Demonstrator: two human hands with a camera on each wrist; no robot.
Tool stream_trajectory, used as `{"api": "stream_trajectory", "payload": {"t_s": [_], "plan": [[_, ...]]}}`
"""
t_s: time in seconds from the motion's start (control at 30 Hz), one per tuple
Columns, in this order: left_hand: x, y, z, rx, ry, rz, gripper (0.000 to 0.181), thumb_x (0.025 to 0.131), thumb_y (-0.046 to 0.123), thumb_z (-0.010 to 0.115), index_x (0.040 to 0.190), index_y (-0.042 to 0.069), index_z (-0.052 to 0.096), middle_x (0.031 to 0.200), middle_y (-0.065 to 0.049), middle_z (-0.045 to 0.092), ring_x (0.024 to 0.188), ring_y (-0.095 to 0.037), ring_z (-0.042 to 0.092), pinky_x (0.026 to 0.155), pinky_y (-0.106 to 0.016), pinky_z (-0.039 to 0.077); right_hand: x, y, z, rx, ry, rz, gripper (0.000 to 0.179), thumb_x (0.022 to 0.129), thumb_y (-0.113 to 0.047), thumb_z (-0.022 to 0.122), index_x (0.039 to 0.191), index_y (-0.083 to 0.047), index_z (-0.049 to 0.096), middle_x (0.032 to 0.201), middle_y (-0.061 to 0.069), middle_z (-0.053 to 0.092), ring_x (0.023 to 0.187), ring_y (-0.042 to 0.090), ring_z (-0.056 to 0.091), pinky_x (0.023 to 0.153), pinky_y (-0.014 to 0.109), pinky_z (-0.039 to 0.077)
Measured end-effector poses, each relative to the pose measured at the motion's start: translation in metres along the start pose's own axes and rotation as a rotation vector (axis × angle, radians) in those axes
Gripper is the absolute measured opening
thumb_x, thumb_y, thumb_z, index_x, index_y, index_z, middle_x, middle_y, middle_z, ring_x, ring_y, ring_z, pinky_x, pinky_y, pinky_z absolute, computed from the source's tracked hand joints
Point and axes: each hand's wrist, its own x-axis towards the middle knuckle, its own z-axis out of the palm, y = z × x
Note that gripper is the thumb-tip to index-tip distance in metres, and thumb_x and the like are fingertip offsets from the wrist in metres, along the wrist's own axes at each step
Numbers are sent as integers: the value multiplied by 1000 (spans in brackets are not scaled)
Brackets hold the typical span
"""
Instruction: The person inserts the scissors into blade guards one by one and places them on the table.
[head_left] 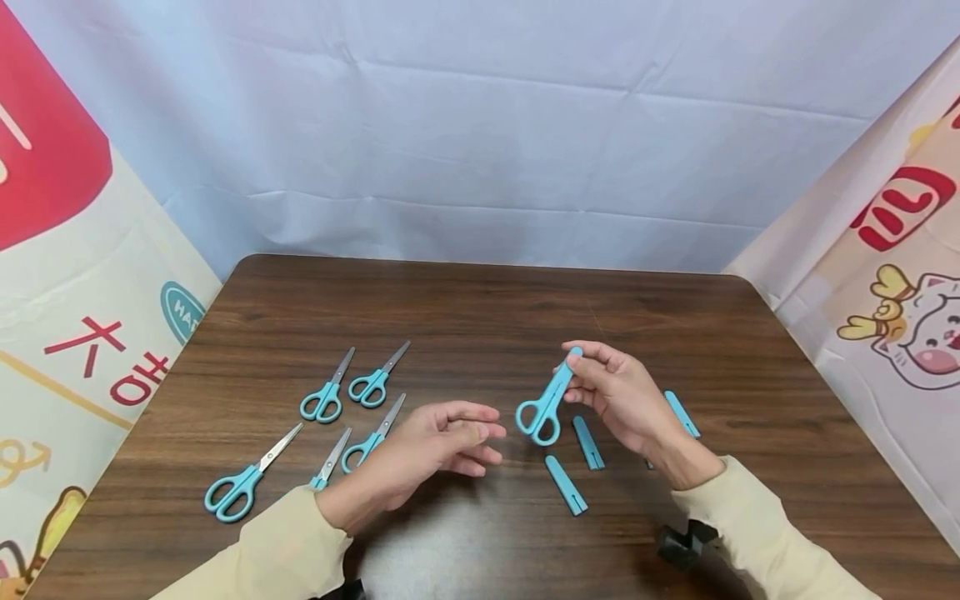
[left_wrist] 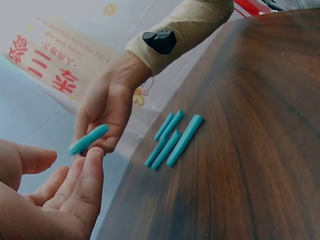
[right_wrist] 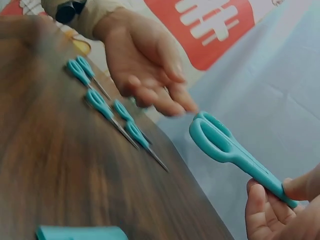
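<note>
Right hand (head_left: 618,400) pinches the turquoise plastic cap (head_left: 562,377) on turquoise-handled scissors (head_left: 542,409), round loops toward left hand (head_left: 442,440), whose relaxed fingers hold nothing. Best steadied at cap tip; seating seems full, detail unclear.

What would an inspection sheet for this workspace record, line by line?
Surface: dark brown wood-grain table.
Job's things: five teal-handled metal scissors with bare blades, on the person's left; five slim teal blade covers on the right; one covered pair of teal scissors held above the table.
Clutter: nothing seen.
Hands: right hand pinches the covered pair's tip end; left hand holds nothing, fingers near its handle loops.
Cables: nothing seen.
Surroundings: pale fabric backdrop; colourful printed panels both sides.
</note>
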Motion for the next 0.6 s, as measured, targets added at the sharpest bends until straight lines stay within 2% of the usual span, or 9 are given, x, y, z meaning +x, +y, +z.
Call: {"api": "stream_trajectory", "payload": {"t_s": [0.23,0.47,0.6], "plan": [[-6,7,-16,47,25,14,41,104,13,60,137,-10,55,133,-25,63,102,-26,73,85,-35,62,6,-14,-40,16,63,-7,34,105,-20,64,132,-2,51,99,2,73,80,9,67,72,23,59],[-18,17,-45,122,89,6,44,105,18,61,141,-5,54,139,-24,60,109,-28,71,89,-37,61,13,-27,-82,40,108,-22,14,104,-18,65,113,-8,67,97,2,76,81,10,67,69,22,59],[-27,24,-62,164,111,-6,47,106,22,61,145,-3,51,143,-24,57,113,-28,69,92,-38,60,18,-32,-104,66,117,3,10,104,-18,65,106,-11,72,95,1,76,79,10,67,67,22,58]]}}
